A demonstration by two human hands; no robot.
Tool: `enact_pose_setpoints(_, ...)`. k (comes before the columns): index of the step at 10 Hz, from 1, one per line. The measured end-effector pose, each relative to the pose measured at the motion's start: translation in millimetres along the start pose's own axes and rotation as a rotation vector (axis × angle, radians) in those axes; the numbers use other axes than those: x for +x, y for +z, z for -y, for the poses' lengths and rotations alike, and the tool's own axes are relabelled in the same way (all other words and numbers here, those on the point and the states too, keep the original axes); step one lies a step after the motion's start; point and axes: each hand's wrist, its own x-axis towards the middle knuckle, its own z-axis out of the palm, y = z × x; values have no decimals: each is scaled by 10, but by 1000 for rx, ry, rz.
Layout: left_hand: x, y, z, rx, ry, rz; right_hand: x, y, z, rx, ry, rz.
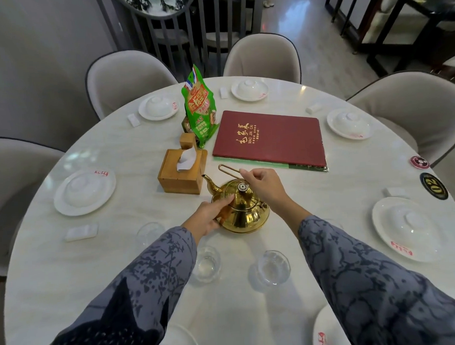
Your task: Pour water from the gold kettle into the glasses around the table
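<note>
The gold kettle (244, 210) stands on the white round table (133, 155), its spout pointing up and left. My right hand (263, 184) pinches the thin wire handle above the lid. My left hand (212, 215) grips the kettle's near left side, by the brown handle piece. Three clear glasses stand upright near me: one (150, 233) left of my left arm, one (207, 263) between my arms and one (273, 266) to its right. Both nearer glasses seem to hold a little water.
A wooden tissue box (181, 171) sits just beyond the kettle, with a green snack bag (199, 108) and a red menu (269, 138) behind. White plates with upturned bowls (84, 191) ring the table's edge. Grey chairs (125, 80) surround it.
</note>
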Motion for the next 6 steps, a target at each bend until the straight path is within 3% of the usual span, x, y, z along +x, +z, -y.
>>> enact_pose_setpoints(4, -71, 12, 129, 85, 54, -55, -46, 4, 54, -4, 23, 15)
enact_pose_setpoints(6, -349, -48, 191, 335, 252, -239, -278, -20, -34, -22, 65, -92)
